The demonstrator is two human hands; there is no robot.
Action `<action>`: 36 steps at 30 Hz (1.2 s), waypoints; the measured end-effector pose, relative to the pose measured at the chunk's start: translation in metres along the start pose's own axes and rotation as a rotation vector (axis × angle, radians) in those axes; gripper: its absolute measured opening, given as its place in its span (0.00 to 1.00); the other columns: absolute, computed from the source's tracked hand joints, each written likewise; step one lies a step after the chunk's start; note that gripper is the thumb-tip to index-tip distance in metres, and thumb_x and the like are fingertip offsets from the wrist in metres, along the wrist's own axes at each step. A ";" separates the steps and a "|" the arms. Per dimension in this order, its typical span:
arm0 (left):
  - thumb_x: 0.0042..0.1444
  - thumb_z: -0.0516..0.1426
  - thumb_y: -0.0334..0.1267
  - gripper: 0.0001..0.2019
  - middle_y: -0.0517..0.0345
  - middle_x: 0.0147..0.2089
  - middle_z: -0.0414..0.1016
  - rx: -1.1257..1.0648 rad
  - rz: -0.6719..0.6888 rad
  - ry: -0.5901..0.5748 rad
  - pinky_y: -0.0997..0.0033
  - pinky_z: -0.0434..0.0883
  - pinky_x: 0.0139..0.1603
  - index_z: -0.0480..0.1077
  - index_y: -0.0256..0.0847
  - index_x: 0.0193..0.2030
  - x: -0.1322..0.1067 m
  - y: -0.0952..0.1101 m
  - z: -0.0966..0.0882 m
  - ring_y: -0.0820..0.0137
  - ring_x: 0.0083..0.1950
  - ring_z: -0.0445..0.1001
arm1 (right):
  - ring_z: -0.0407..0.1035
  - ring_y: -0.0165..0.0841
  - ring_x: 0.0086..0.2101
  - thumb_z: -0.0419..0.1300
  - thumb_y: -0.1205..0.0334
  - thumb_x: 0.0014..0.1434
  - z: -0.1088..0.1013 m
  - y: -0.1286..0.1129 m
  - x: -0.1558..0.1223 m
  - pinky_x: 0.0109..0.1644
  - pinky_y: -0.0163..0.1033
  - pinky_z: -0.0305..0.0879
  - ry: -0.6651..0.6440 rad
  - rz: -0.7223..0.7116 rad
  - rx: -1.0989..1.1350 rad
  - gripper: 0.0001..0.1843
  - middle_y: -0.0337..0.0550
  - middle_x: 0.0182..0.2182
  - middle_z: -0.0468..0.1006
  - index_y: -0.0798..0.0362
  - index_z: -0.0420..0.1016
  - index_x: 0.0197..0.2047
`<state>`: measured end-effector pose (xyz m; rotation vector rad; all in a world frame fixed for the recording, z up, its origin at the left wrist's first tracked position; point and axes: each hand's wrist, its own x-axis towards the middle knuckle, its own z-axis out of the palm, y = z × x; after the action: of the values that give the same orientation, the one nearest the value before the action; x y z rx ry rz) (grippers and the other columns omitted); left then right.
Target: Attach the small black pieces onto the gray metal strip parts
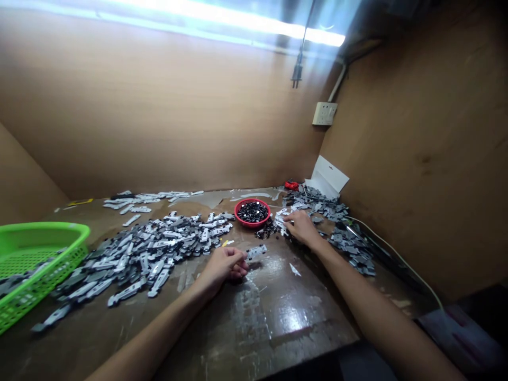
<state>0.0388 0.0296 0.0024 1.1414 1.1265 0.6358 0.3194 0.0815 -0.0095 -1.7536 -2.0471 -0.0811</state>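
My left hand pinches a small grey toy car chassis with black wheels, holding it low over the table. To the right, my right hand reaches to a small heap of white toy car parts, its thumb and fingers slightly apart at the pieces. Between and beyond the hands stands a red basket filled with small black parts. Loose black parts lie beside it. On the left spreads a large pile of white and grey toy cars.
A green basket holding grey pieces stands at far left. Grey flat parts are heaped along the right wall, near a white card and a pale cable. A plug hangs above. One white scrap lies in front.
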 end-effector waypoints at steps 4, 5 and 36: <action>0.43 0.61 0.44 0.14 0.53 0.26 0.75 0.000 0.004 -0.014 0.81 0.64 0.20 0.67 0.34 0.29 -0.001 0.000 0.000 0.75 0.22 0.72 | 0.67 0.36 0.36 0.56 0.58 0.53 0.000 -0.005 -0.005 0.41 0.37 0.59 -0.014 0.069 -0.033 0.11 0.46 0.30 0.77 0.51 0.80 0.29; 0.43 0.60 0.44 0.14 0.53 0.26 0.75 0.001 0.008 -0.015 0.81 0.64 0.20 0.67 0.34 0.29 -0.001 0.000 0.000 0.76 0.22 0.71 | 0.66 0.36 0.36 0.56 0.59 0.53 0.000 -0.007 -0.005 0.40 0.37 0.59 -0.013 0.086 -0.042 0.11 0.46 0.30 0.77 0.50 0.80 0.29; 0.45 0.59 0.41 0.11 0.52 0.23 0.74 -0.046 0.036 0.025 0.80 0.64 0.19 0.67 0.32 0.26 -0.002 -0.001 0.001 0.74 0.21 0.72 | 0.63 0.27 0.23 0.63 0.54 0.47 -0.025 -0.087 -0.032 0.27 0.33 0.61 -0.192 0.194 1.117 0.15 0.40 0.24 0.72 0.57 0.74 0.34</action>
<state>0.0390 0.0268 0.0023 1.1192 1.1090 0.7029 0.2473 0.0270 0.0214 -1.1996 -1.4772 1.0956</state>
